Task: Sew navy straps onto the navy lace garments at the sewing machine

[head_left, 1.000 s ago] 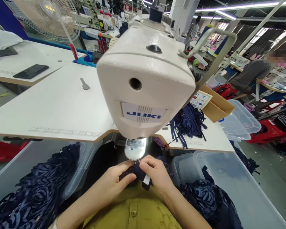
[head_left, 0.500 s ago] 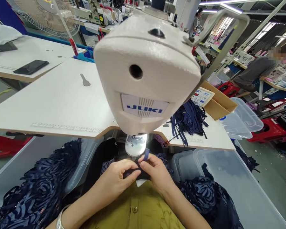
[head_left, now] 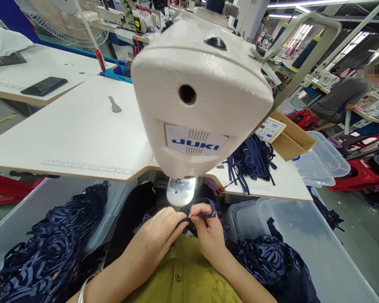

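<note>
My left hand and my right hand meet just below the lamp of a white JUKI sewing machine. Both pinch a narrow navy strap that runs between their fingertips, joined to a dark navy lace garment bunched under my hands. The needle area is hidden behind the machine head. My mustard shirt fills the bottom centre.
A clear bin at left holds navy lace pieces; another clear bin at right holds more lace. Loose navy straps lie on the white table. A cardboard box, a control panel, a fan, a phone; a seated person works at far right.
The white label seen earlier under my right hand is out of sight. My fingers have shifted up and now stretch the navy strap between both hands.
</note>
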A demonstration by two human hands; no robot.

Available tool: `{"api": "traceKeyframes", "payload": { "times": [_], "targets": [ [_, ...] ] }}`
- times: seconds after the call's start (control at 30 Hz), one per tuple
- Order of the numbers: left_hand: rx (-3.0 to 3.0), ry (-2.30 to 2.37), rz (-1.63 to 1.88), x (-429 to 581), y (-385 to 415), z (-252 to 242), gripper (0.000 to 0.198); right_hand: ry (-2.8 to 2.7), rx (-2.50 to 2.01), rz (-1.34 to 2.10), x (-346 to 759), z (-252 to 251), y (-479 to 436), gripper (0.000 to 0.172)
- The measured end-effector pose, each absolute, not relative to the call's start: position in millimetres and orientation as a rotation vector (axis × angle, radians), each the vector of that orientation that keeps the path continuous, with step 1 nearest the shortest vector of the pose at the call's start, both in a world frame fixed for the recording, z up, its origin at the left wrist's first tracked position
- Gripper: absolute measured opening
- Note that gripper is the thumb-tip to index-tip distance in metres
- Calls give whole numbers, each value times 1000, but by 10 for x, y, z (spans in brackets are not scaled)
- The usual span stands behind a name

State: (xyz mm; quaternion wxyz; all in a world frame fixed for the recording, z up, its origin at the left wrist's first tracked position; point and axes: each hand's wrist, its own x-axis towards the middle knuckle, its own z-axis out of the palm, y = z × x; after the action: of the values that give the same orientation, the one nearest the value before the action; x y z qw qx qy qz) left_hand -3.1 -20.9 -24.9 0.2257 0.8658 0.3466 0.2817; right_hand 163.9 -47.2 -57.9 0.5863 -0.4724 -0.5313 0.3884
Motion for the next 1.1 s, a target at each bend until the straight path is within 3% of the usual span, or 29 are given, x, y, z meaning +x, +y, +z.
{"api": "traceKeyframes", "payload": {
  "times": [0.4, 0.9, 1.1],
  "targets": [
    [2936, 853, 947, -115, -282, -224, 27, -1396, -978, 662, 1679, -491, -507, 6],
    [2754, 989, 906, -1, -235, -95, 20, -1671, -968, 447, 1785, -416, -523, 22],
    [2520, 915, 649, -38, -95, 81, 20, -1770, -1167, 642, 1863, -195, -407, 7]
  ]
}}
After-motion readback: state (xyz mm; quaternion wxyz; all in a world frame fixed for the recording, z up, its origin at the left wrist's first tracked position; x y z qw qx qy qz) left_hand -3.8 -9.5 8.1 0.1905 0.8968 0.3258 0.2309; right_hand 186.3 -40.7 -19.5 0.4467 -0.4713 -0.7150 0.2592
